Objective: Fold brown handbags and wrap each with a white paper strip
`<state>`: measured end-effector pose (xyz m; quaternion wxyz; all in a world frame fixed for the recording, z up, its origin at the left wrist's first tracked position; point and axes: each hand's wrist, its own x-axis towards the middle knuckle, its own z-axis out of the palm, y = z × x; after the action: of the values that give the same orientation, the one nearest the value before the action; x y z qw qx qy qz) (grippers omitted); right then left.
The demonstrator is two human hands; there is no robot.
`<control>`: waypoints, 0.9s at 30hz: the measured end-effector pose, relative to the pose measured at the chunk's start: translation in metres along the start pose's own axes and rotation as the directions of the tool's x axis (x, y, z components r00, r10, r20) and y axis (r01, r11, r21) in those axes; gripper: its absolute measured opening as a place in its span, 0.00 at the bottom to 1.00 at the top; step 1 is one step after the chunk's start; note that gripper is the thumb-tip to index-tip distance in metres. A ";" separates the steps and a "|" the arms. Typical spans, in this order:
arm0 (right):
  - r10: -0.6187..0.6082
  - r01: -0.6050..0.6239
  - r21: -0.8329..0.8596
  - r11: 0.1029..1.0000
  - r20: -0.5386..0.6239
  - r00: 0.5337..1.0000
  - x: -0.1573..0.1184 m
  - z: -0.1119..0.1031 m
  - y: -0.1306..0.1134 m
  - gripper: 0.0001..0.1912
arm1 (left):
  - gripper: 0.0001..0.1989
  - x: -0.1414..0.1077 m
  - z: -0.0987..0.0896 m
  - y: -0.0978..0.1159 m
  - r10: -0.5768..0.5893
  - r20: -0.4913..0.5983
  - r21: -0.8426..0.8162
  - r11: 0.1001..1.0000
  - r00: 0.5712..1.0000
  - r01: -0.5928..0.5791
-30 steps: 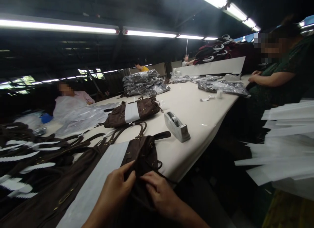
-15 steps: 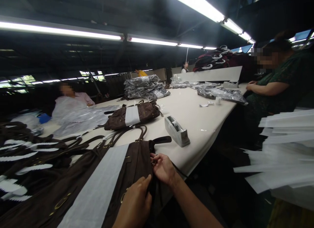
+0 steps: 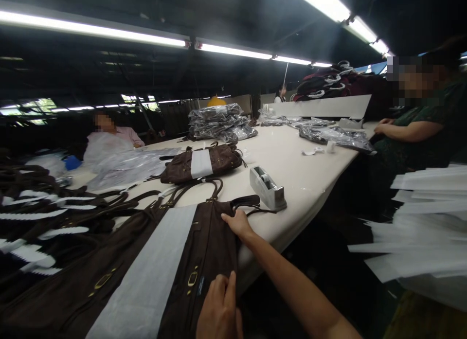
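A dark brown handbag [image 3: 214, 241] lies in front of me with a wide white paper band [image 3: 149, 266] across it and gold buckles on its face. My right hand [image 3: 239, 224] grips the bag's upper right edge, thumb on top and fingers hidden behind the side. Lower down the same edge is my left hand [image 3: 219, 305], its fingers curled against the bag and its index finger straighter. A dark strap [image 3: 244, 201] sticks out from the bag's top corner. Beyond lies a second brown handbag [image 3: 178, 166], also banded in white paper.
A grey tape dispenser [image 3: 268, 188] stands right of the bags on the white table [image 3: 270, 149]. Plastic-wrapped bags [image 3: 219, 120] are stacked farther back. Brown bags with white-wrapped handles [image 3: 40, 217] crowd the left. White paper strips [image 3: 430, 222] hang at right; a co-worker [image 3: 419, 110] stands behind.
My right hand has moved from fingering the bag's side to holding its upper edge. My left hand has shifted down and right, uncovering a gold buckle. The view has turned slightly.
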<state>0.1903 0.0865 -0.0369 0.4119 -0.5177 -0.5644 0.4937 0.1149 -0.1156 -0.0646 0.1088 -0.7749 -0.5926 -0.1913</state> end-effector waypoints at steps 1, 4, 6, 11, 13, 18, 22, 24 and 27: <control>0.001 -0.003 -0.070 0.998 -0.025 1.000 0.003 -0.003 0.001 0.12 | 0.30 -0.008 0.003 0.001 0.028 -0.048 0.015 1.000 0.998 -0.027; 0.015 -0.038 -0.249 0.968 -0.093 0.996 0.008 -0.010 0.001 0.21 | 0.29 -0.027 0.010 0.003 0.139 -0.166 0.143 0.983 0.976 -0.116; 0.001 -0.047 -0.402 0.914 -0.115 0.993 0.010 -0.012 -0.001 0.27 | 0.28 -0.034 0.012 0.003 0.187 -0.191 0.219 0.965 0.964 -0.144; -0.034 -0.071 -0.701 0.710 -0.135 0.990 0.010 -0.013 -0.010 0.37 | 0.25 -0.038 0.012 -0.005 0.295 -0.113 0.277 0.926 0.949 -0.255; -0.057 -0.082 -0.706 0.703 -0.171 0.984 0.010 -0.013 -0.011 0.39 | 0.23 -0.038 0.012 -0.009 0.375 -0.076 0.307 0.890 0.924 -0.336; -0.107 -0.054 -0.695 0.717 -0.186 0.977 0.009 -0.011 -0.008 0.43 | 0.20 -0.037 0.013 -0.013 0.368 -0.072 0.296 0.895 0.927 -0.333; -0.055 -0.095 -0.720 0.688 -0.181 0.982 0.018 -0.010 -0.007 0.38 | 0.15 -0.028 0.007 -0.015 0.402 -0.183 0.239 0.903 0.897 -0.357; -0.009 -0.131 -0.727 0.674 -0.186 0.982 0.026 -0.013 -0.011 0.33 | 0.14 -0.021 0.002 -0.018 0.427 -0.265 0.171 0.903 0.864 -0.394; 0.025 -0.134 -0.724 0.676 -0.160 0.987 0.037 -0.024 -0.027 0.29 | 0.16 -0.013 -0.002 -0.023 0.336 -0.406 0.003 0.930 0.850 -0.367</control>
<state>0.2044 0.1272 -0.0083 0.1862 -0.6958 -0.6620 0.2075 0.0894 -0.1216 -0.0695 0.2317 -0.8181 -0.3984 -0.3440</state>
